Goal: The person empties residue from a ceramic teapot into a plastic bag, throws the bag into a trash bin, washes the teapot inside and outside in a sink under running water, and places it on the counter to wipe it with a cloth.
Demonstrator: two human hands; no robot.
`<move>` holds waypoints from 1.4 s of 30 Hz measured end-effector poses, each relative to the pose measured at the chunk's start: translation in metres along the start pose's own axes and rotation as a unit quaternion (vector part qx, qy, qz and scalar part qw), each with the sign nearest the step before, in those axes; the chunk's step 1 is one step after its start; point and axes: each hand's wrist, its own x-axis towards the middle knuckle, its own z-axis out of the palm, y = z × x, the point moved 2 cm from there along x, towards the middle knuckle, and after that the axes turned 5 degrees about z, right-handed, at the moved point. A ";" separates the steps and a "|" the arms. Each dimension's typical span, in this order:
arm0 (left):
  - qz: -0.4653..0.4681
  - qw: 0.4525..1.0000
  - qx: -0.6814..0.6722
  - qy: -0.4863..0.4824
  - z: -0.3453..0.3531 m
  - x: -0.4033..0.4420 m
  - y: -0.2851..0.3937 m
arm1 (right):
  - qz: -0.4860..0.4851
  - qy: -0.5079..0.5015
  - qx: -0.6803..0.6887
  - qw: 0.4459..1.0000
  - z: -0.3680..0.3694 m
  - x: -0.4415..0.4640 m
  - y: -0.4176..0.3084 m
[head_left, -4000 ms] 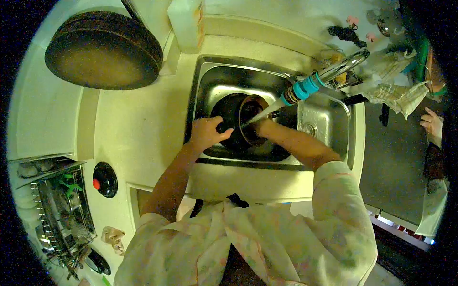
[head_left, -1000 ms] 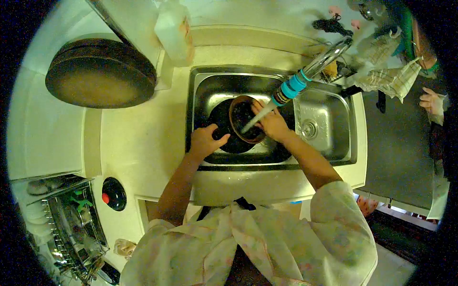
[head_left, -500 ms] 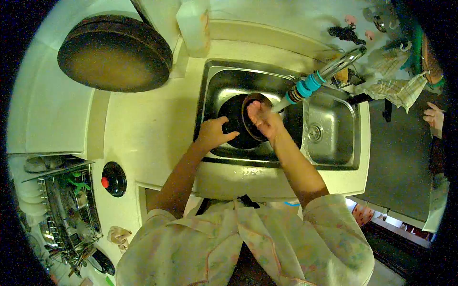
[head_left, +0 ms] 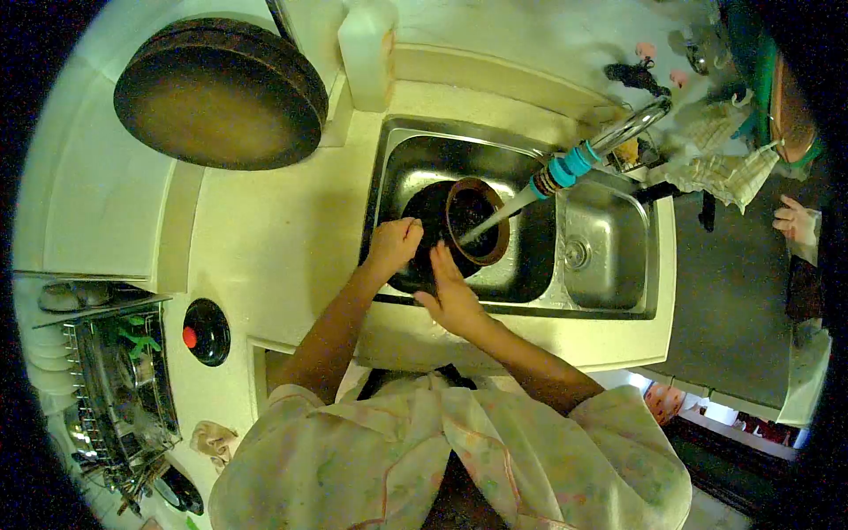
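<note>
A dark, round-bodied pot (head_left: pixel 426 205) with a brown rim lies tilted in the large sink basin (head_left: pixel 530 278), its mouth turned toward the right. Water from the faucet (head_left: pixel 565 168), which has a turquoise fitting, streams into the mouth. At the pot's left side my left hand (head_left: pixel 395 247) is closed, its curled fingers against the dark body. My right hand (head_left: pixel 455 296) lies on the near side of the pot, just below the rim, with fingers stretched out and thumb apart. The pot's underside is hidden.
A smaller basin (head_left: pixel 609 252) adjoins on the right. On the left counter lie a black lid (head_left: pixel 208 332) with a red knob and a crumpled cloth (head_left: pixel 214 443), near a dish rack (head_left: pixel 124 380). A large pan (head_left: pixel 221 97) hangs upper left. Another person's hand (head_left: pixel 797 219) shows far right.
My right hand has come out of the pot's mouth and moved down to its near outer side. My left hand's fingers have curled closed. The pot's mouth is now uncovered.
</note>
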 end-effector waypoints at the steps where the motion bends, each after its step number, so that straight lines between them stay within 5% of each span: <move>1: -0.002 1.000 -0.003 0.000 0.000 0.002 0.001 | 0.000 -0.030 -0.013 0.999 -0.004 -0.005 0.005; 4: -0.001 1.000 0.009 0.006 -0.001 0.000 0.010 | -0.099 0.037 -0.054 0.993 -0.030 0.014 -0.006; 5: 0.002 1.000 0.018 0.011 -0.002 0.001 0.013 | -0.139 0.100 -0.127 0.977 -0.032 0.029 -0.008; 8: 0.045 0.991 0.121 -0.018 0.001 -0.001 0.009 | -0.179 0.084 -0.337 0.920 -0.046 0.073 -0.001; 10: 0.072 0.988 0.136 -0.014 -0.002 -0.003 0.014 | -0.149 0.041 -0.383 0.911 -0.058 0.103 0.014; 12: 0.088 0.987 0.133 -0.001 -0.011 -0.007 0.040 | -0.178 0.130 -0.323 0.920 -0.079 0.129 0.025; 14: 0.074 0.987 0.141 0.013 -0.006 -0.006 0.030 | -0.102 0.040 -0.183 0.977 -0.084 0.159 0.057; 19: -0.011 0.992 0.126 0.002 -0.013 -0.004 0.032 | -0.071 0.098 -0.092 0.988 -0.086 0.153 0.150; 22: -0.032 0.994 0.100 0.022 -0.004 0.002 0.012 | 0.095 0.086 0.034 0.991 -0.073 0.113 0.205; 23: 0.018 0.988 0.133 0.080 -0.003 0.002 0.012 | 0.188 0.117 -0.083 0.972 -0.058 0.095 0.214; 26: -0.042 0.992 0.120 0.025 -0.006 0.001 0.017 | 0.211 0.185 0.022 0.960 -0.056 0.053 0.144; 30: -0.010 0.991 0.128 0.041 -0.004 0.003 0.017 | 0.276 0.279 0.135 0.910 -0.029 0.027 0.078; 36: -0.020 0.992 0.122 0.025 -0.003 0.000 0.018 | 0.275 0.158 0.093 0.944 0.006 0.014 0.009; 39: -0.022 0.994 0.103 0.008 -0.005 0.002 0.019 | 0.218 0.162 0.099 0.957 0.004 0.014 -0.001; 42: -0.010 0.991 0.129 0.013 0.004 -0.004 0.005 | 0.116 0.043 0.109 0.986 0.005 0.019 -0.028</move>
